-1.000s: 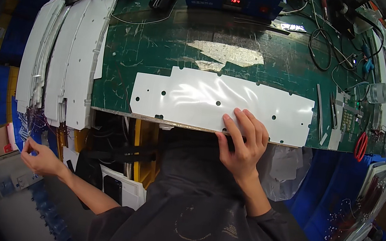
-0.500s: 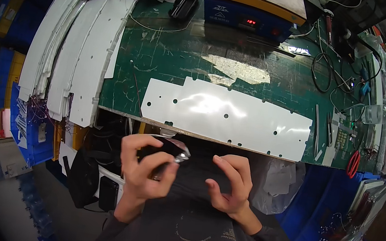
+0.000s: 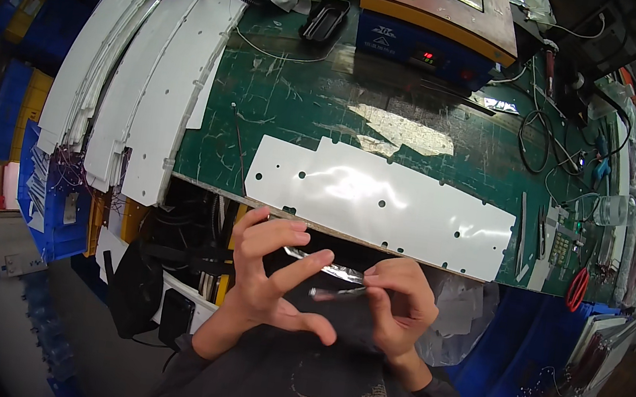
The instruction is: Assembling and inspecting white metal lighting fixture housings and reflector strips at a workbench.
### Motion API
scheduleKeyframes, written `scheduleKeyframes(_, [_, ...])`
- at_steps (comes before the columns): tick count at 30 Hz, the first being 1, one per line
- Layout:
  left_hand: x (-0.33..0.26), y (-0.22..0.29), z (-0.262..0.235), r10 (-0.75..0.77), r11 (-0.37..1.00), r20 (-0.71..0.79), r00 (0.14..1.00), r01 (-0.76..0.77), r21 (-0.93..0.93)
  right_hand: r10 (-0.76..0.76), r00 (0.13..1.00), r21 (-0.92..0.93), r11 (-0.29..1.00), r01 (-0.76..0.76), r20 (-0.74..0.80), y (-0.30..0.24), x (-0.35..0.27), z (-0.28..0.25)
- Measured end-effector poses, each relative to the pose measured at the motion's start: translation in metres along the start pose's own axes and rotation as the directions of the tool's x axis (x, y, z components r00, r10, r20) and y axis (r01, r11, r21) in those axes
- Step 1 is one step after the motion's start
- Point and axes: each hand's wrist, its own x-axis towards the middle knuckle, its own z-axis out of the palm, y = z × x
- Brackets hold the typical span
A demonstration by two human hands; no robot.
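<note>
My right hand [image 3: 402, 306] pinches one end of a shiny silver foil-like strip [image 3: 345, 274] between thumb and fingers. From that pinch the strip runs leftward in a bent loop. Its upper length passes behind the fingers of my left hand [image 3: 263, 280], which is open with thumb and fingers spread apart. Both hands are in the air in front of the bench edge. Just beyond them, a flat white sheet [image 3: 368, 181] with small holes and notched edges lies on the green bench top [image 3: 284, 90].
Stacked white panels [image 3: 163, 90] with wires stand at the left. A blue heating unit [image 3: 426, 48] with a lit display is at the back. On the right lie red-handled scissors [image 3: 577, 290], tweezers [image 3: 544, 227] and cables [image 3: 534, 131]. A blue bin [image 3: 58, 220] hangs lower left.
The strip has passed from my left hand's grip into my right hand's pinch. My left fingers have spread, and the strip now stretches between the hands. The view has shifted slightly.
</note>
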Motion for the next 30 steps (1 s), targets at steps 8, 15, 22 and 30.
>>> scheduleKeyframes(8, [0.005,-0.036,-0.010,-0.372,0.891,-0.131,0.919,0.393,0.229,-0.175,0.966,-0.229,0.965,0.130,-0.189,0.006,0.044,0.007])
scheduleKeyframes(15, [-0.005,-0.061,0.005,-0.345,0.736,-0.070,0.936,0.316,0.599,-0.368,0.930,-0.454,0.830,0.325,-0.006,0.034,0.058,0.033])
scheduleKeyframes(22, [0.000,-0.058,0.007,-0.394,0.752,-0.060,0.917,0.359,0.552,-0.549,0.835,-0.609,0.652,0.452,0.031,0.049,0.067,0.049])
scheduleKeyframes(30, [-0.006,-0.063,0.014,-0.291,0.666,-0.034,0.956,0.228,0.710,-0.315,0.907,-0.697,0.583,0.417,0.279,0.053,0.066,0.058])
